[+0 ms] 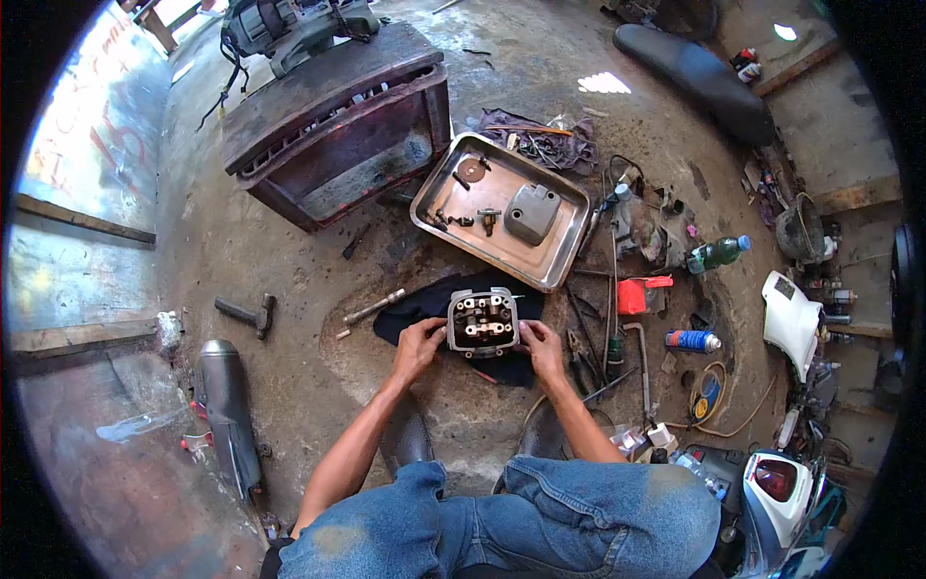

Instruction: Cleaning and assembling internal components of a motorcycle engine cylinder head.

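Concrete floor (289, 386), stained and dusty, carries everything; I sit on it in blue jeans. Far left: a metal exhaust silencer (230, 415) lies lengthwise, with a hammer (249, 313) beyond it. Further back stands a dark wooden crate (338, 125).

My left hand (417, 347) has its grip closed on the left side of the engine cylinder head (482, 322), fingers wrapped over the edge. The head sits at centre on a black cloth (415, 314), valve side up. My right hand (542, 349) grips the right side likewise, closed against the casting.

Behind the head, a steel tray (439, 183) holds a grey cover (531, 213) and small parts. To the right: a red box (632, 295), a blue spray can (692, 340), a green bottle (716, 254).
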The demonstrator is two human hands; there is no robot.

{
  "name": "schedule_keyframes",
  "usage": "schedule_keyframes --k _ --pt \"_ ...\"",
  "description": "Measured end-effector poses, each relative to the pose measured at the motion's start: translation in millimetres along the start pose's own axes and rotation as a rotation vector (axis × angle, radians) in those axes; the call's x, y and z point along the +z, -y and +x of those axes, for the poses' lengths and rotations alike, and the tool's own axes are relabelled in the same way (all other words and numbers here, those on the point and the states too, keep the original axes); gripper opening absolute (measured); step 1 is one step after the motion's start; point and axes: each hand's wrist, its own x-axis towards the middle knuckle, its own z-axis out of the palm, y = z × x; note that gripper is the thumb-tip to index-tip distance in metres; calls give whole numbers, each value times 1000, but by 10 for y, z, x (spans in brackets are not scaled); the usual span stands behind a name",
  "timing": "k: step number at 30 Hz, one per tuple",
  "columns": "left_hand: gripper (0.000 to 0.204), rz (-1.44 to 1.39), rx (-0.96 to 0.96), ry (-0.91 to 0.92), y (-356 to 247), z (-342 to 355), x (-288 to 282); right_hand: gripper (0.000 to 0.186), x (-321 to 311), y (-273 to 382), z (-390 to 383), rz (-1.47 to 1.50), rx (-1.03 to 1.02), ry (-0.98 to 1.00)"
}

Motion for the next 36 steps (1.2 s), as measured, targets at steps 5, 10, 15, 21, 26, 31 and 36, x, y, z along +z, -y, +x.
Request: schedule_keyframes --k 5,10,15,21,26,31,36 --pt "27 307 488 -175 190 23 19 27 43 1 3 12 -13 17" --pt "26 333 370 -107 175 103 1 28 8 5 19 16 -14 36" --pt "30 197 273 -174 -117 131 -37 42 68 220 -44 141 7 23" --pt "55 127 129 -100 -108 271 34 49 185 316 -60 -243 -100 52" --pt "57 111 66 -89 -94 300 39 48 196 282 -43 -193 -87 52" --pt "56 6 -36 -29 -173 239 22 50 148 218 -39 -92 -108 84" --pt "55 -113 -100 -26 -175 85 44 44 168 331 -90 -80 -127 101"
